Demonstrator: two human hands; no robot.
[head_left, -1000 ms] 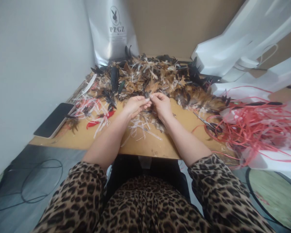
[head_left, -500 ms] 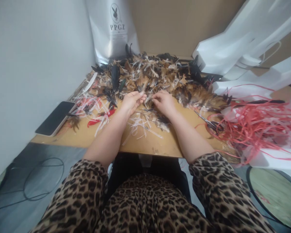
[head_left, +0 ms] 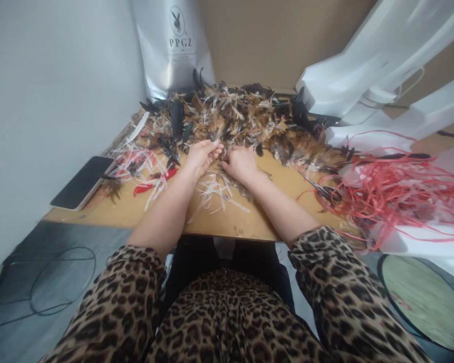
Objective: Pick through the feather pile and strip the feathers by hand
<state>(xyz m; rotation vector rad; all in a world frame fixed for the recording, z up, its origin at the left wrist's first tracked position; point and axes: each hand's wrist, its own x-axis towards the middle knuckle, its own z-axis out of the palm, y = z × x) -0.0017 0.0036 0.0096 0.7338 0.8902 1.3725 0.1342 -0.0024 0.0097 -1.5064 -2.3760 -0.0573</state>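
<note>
My left hand (head_left: pixel 203 157) pinched a brown feather tuft (head_left: pixel 216 128); my right hand (head_left: pixel 241 164) curled nearby, its fingertips too blurred to tell whether they gripped anything. White strips (head_left: pixel 214 191) lay between my forearms, with a bare band of surface (head_left: pixel 227 225) along the near edge. Beyond, the feather pile (head_left: pixel 245 111) hid the surface's back. Red ribbon (head_left: pixel 404 191) partly obscured the scissors (head_left: pixel 320 188).

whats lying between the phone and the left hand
Between the phone and the left hand lie a tangle of white and pink strips, something bright red and some dark feathers, as the head view shows.
</note>
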